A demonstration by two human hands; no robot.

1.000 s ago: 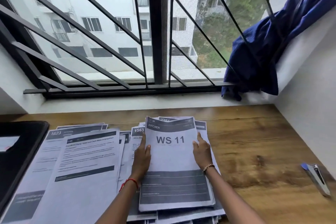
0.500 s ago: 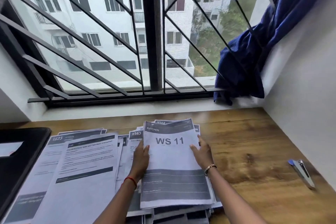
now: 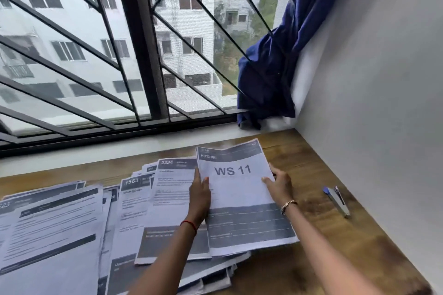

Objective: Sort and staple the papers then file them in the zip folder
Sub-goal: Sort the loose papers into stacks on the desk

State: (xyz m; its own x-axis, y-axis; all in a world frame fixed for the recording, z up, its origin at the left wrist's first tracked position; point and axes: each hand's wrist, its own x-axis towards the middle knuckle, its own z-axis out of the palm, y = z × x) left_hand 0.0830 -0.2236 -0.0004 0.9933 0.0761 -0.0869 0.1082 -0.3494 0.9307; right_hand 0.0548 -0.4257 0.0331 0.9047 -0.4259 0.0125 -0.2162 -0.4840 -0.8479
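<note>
The person's left hand lies along the left edge of the WS 11 sheet, its fingers straight and close together and pointing toward the far edge of the wooden table; the thumb rests on the sheet's face; nothing is clenched in that hand. The right hand takes the sheet's right edge, its fingers bent over onto the printed side beside the large heading; the thumb is hidden, so how it sits beneath cannot be told. The sheet is headed KITCHEN; its far end is raised and creased, while its near end rests on the other papers. It sits around the middle of the table, nearer the far edge than the near one. The papers fan out from under it toward the left edge and the near edge; a sheet marked 2334 lies just left of the left hand, partly under the forearm; one marked 1563 lies further left. A red thread circles the left wrist; a bracelet circles the right. A stapler lies on bare wood near the right edge, apart from the papers. A blue curtain hangs bunched over the far right corner against the window grille.
</note>
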